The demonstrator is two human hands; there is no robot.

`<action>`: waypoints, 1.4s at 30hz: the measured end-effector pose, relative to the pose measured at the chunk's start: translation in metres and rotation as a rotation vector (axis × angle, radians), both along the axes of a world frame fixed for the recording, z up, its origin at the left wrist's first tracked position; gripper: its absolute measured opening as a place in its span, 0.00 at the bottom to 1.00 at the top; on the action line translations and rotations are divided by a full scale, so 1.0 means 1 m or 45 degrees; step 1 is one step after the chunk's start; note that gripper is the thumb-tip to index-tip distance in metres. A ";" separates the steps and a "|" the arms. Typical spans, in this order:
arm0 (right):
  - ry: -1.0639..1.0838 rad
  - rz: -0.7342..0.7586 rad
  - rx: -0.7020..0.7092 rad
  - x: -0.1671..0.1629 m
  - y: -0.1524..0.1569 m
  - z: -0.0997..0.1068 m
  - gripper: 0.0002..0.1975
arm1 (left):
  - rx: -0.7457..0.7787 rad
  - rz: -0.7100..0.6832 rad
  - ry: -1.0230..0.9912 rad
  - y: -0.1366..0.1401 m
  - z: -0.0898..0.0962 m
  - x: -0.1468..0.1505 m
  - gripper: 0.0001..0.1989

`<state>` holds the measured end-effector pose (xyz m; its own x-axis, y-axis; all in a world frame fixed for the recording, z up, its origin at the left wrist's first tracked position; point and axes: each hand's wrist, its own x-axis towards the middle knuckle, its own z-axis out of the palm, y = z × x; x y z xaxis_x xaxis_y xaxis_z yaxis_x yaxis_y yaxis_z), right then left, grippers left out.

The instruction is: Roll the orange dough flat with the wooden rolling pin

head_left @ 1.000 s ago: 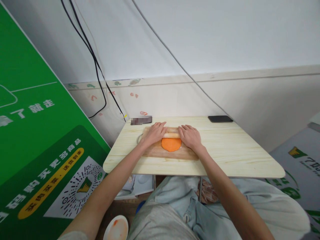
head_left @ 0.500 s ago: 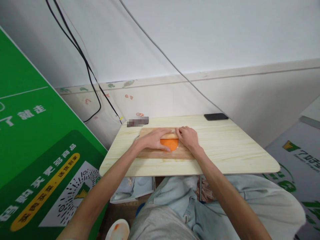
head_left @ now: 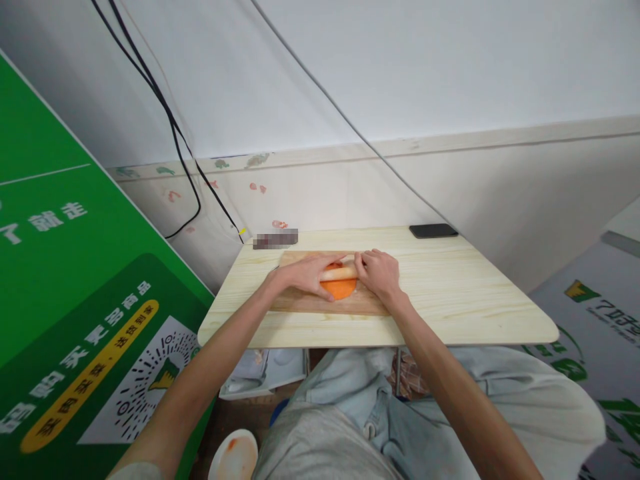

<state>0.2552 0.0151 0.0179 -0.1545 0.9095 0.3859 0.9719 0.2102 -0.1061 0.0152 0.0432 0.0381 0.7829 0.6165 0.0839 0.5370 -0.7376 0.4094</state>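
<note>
A flat, round piece of orange dough [head_left: 341, 289] lies on the wooden cutting board [head_left: 300, 305]. Across it runs a light wooden rolling pin [head_left: 340, 273], with dough showing on both sides of it. My right hand [head_left: 379, 272] is closed around the pin's right end. Around the dough's left side lies my left hand [head_left: 311, 275], thumb and fingers spread apart. Its thumb touches the dough's near edge, and the pin's left end reaches into the gap between thumb and fingers. The underside of my left hand is hidden.
Board and hands are on a pale wooden table [head_left: 475, 310] against the wall. A black phone [head_left: 433, 231] lies at the back right, a blurred-out object [head_left: 275, 239] at the back left. Below left is a white, orange-stained dish [head_left: 234, 455]. A green sign [head_left: 110, 267] stands left.
The rolling pin has come slightly toward me over the dough, so orange now shows beyond it too. My right hand stays closed on it; my left hand remains spread at the dough.
</note>
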 end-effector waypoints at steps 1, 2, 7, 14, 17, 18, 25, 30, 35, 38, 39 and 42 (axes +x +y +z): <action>-0.002 0.008 -0.007 0.000 -0.001 0.000 0.30 | -0.005 0.000 -0.005 0.000 0.001 0.001 0.60; -0.006 0.016 -0.016 0.000 -0.001 0.001 0.29 | -0.002 0.002 -0.013 0.000 0.001 0.002 0.60; -0.002 -0.031 -0.043 -0.002 -0.001 0.001 0.29 | 0.025 0.007 0.001 0.002 0.000 0.005 0.60; 0.056 -0.059 -0.009 -0.002 0.002 -0.004 0.26 | -0.008 -0.038 0.036 0.013 -0.008 0.007 0.63; 0.058 -0.058 -0.011 -0.002 0.003 -0.005 0.27 | -0.032 -0.023 -0.008 0.015 -0.013 0.007 0.62; 0.057 -0.060 -0.015 -0.002 0.003 -0.005 0.27 | -0.042 -0.015 -0.022 0.015 -0.014 0.006 0.62; 0.041 -0.071 -0.035 -0.002 0.001 -0.003 0.28 | -0.121 0.016 -0.132 0.016 -0.017 0.004 0.58; 0.043 -0.077 -0.038 -0.002 0.002 -0.003 0.28 | -0.162 0.013 -0.146 0.013 -0.016 0.002 0.55; 0.047 -0.073 -0.038 -0.002 0.002 -0.004 0.28 | -0.185 0.012 -0.133 0.011 -0.011 0.002 0.52; 0.053 -0.074 -0.046 -0.002 0.003 -0.004 0.28 | -0.203 0.004 -0.135 0.011 -0.011 0.002 0.52; 0.056 -0.080 -0.047 -0.002 0.003 -0.004 0.28 | -0.213 0.004 -0.138 0.011 -0.012 0.002 0.52; 0.074 -0.084 -0.045 -0.001 0.003 -0.004 0.28 | -0.235 -0.005 -0.134 0.011 -0.016 0.000 0.55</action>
<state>0.2540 0.0177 0.0139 -0.0722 0.9302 0.3598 0.9756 0.1409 -0.1687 0.0149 0.0542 0.0225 0.7780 0.6262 0.0515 0.4814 -0.6467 0.5916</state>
